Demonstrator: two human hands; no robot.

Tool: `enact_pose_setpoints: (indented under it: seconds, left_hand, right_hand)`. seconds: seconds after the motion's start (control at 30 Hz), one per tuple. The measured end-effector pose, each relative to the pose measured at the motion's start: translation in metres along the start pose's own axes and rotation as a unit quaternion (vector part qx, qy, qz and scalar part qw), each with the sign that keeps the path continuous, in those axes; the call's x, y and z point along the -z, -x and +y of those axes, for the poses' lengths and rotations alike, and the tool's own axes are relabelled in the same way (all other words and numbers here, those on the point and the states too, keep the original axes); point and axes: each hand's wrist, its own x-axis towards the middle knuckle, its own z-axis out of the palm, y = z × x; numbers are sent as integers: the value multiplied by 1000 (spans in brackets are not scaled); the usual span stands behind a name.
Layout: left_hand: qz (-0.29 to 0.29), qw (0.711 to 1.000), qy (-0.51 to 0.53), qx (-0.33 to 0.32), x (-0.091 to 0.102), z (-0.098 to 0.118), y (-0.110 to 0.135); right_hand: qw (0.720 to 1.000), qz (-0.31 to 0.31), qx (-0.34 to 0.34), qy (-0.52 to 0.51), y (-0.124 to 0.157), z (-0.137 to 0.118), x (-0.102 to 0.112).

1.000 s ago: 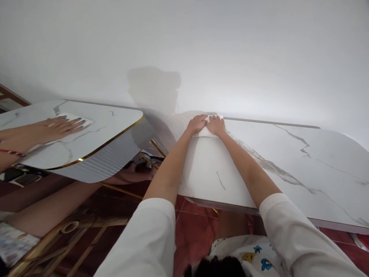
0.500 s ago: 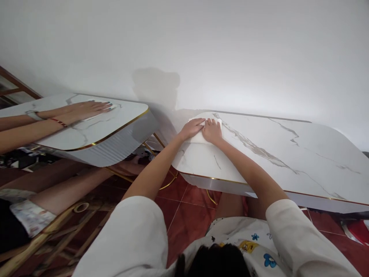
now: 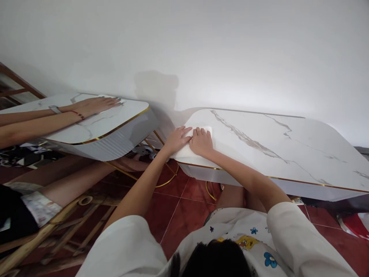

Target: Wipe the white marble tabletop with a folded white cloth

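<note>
A white cloth lies at the left rounded end of the white marble-patterned table, close to its front corner. My left hand rests flat on the left part of the cloth, fingers stretched toward the right. Beside it, my right hand presses on the cloth with its fingers laid forward. The two hands nearly touch at the thumbs. Both palms and much of the cloth beneath them are hidden.
Left of me stands a second marble-patterned table with gold trim, where another person's hands lie flat. A gap separates the tables. A pale wall rises behind. At lower left is a bamboo chair on red floor tiles.
Both my hands and the cloth have slid toward me and to the left, reaching the table's front left corner. The other person's hands have shifted slightly right and away.
</note>
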Motion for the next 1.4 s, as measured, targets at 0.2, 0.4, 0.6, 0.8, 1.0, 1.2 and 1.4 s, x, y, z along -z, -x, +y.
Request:
enact_pose_setpoints:
  seconds: [0.2, 0.4, 0.6, 0.8, 1.0, 1.2, 1.4]
  left_hand:
    - [9, 1000, -11, 11, 6, 16, 38]
    - [24, 995, -68, 65, 3, 66, 63]
    - [-11, 994, -45, 98, 1, 105, 36]
    - [4, 998, 18, 62, -9, 100, -34]
    - [7, 995, 63, 76, -17, 89, -89]
    - [12, 994, 74, 76, -25, 75, -129]
    - [-25, 996, 43, 77, -33, 64, -168]
  right_hand:
    - [1000, 1, 21, -19, 31, -11, 7]
    - [998, -10, 51, -21, 54, 9, 16]
    - [998, -48, 49, -13, 42, 50, 29]
    - [1000, -23, 17, 3, -11, 90, 28]
    - [1000, -8, 6, 18, -62, 118, 18]
    - [1000, 1, 1, 14, -102, 136, 14]
    - [1000, 2, -16, 20, -132, 150, 8]
